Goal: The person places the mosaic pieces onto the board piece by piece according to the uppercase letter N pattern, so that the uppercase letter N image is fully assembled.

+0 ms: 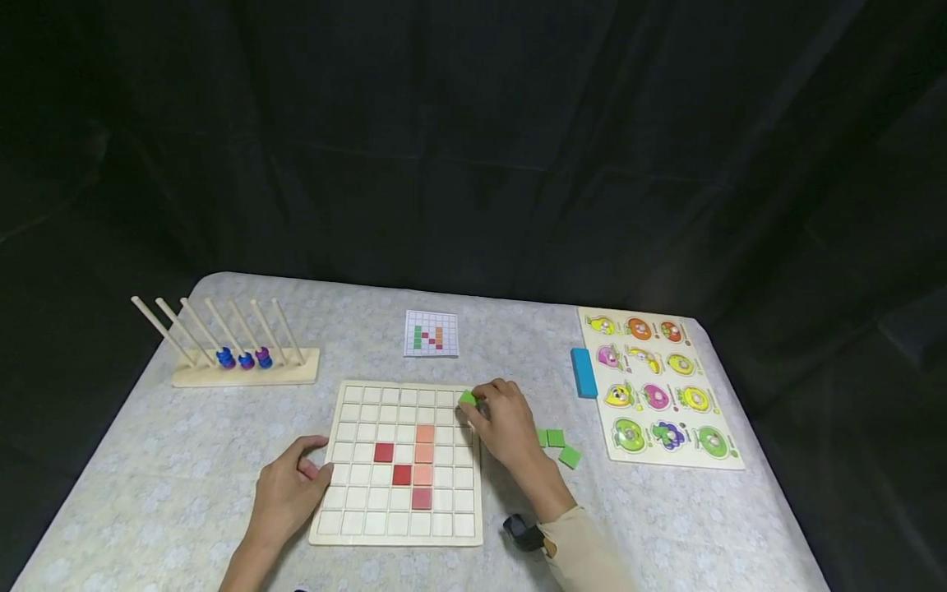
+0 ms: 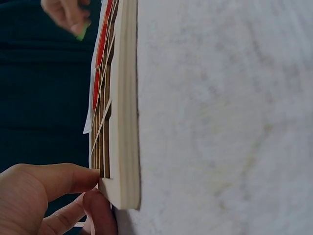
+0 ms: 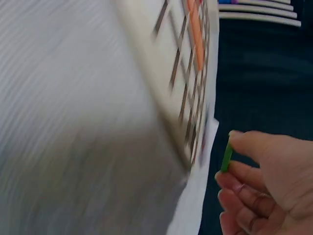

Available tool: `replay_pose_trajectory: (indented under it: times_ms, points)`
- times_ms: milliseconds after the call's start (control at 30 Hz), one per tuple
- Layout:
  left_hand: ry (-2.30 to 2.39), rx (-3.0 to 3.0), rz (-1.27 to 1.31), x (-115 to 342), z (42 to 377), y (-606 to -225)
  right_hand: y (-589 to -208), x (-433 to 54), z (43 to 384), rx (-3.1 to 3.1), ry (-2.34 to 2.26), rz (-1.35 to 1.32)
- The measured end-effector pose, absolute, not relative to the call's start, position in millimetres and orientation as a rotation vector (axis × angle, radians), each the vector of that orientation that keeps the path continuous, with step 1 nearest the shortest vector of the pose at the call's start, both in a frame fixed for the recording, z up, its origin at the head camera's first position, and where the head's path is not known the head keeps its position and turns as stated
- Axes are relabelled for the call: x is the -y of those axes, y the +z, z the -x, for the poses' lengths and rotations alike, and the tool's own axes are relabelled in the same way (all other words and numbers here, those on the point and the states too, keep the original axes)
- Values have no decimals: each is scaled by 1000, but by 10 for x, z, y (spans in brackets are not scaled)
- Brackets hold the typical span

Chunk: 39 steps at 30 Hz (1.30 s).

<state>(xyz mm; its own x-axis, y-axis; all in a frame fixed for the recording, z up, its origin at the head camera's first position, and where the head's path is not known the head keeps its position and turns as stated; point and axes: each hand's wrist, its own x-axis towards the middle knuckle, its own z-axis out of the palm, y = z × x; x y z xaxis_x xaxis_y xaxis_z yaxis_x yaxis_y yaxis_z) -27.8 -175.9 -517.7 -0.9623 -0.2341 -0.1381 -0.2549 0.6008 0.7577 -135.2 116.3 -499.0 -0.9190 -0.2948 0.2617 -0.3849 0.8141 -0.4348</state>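
Note:
A wooden grid board (image 1: 367,523) lies on the table. Two red tiles (image 1: 383,453) step diagonally toward a column of orange tiles (image 1: 424,454), which ends in a pinkish-red tile (image 1: 422,499). My left hand (image 1: 290,492) holds the board's left edge; in the left wrist view its fingertips (image 2: 88,178) meet the rim. Between thumb and fingers, my right hand (image 1: 506,423) pinches a green tile (image 3: 227,155), over the board's upper right corner. Other green tiles (image 1: 556,438) lie right of the board, partly behind that hand.
Behind the board lies a pattern card (image 1: 431,317). A peg rack (image 1: 281,376) with blue and purple beads stands at the back left. On the right are a blue block (image 1: 584,373) and a fruit puzzle board (image 1: 629,419). A dark curtain (image 1: 473,164) hangs behind the table.

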Motion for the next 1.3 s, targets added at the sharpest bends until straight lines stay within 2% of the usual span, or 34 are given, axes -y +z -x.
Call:
replay_pose_trajectory:
  times_ms: [200, 567, 933, 1300]
  points:
    - [1337, -2773, 427, 1756, 276, -5180, -4961, -798, 1301, 2806, 778, -760]
    - [1354, -2765, 435, 1743, 280, -5168, -4974, -163, 1174, 2814, 493, -1087]
    - [1353, -2774, 452, 1738, 283, -5174, -5085, -76, 1204, 2849, 299, -1131]
    - [1349, -2790, 449, 1757, 288, -5203, -5095, -61, 1217, 2877, 396, -1140]
